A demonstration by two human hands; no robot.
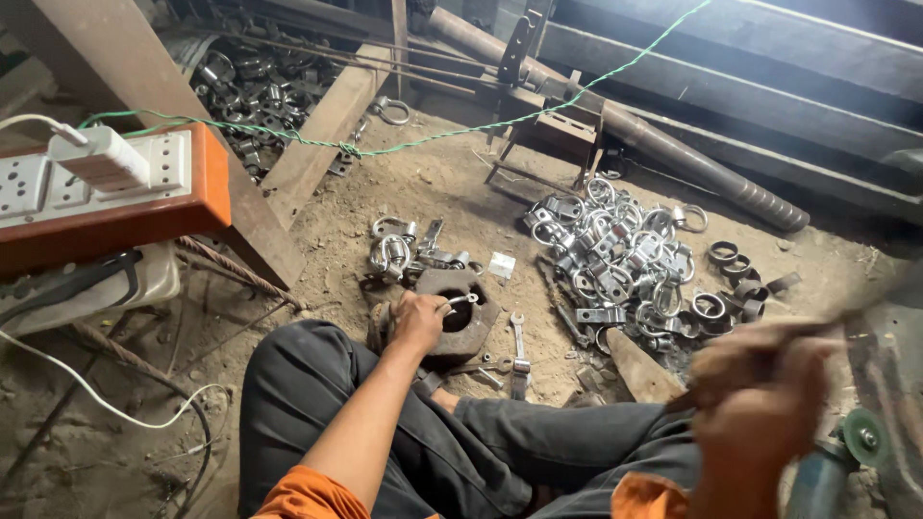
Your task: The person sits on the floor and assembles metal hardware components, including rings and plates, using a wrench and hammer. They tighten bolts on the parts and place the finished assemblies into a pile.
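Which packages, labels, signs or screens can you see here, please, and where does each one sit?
Small packet: on the dirt floor just right of the small heap of metal clamps, squarish, pale and shiny; too small to tell more.
No signs or screens show.

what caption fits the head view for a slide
Seated person's left hand holds a small metal clamp on a rusty block; blurred right hand raised.

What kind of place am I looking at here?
Likely a small metalwork shop with a dirt floor: a heap of metal clamps, a spanner on the ground and long steel bars lying behind.
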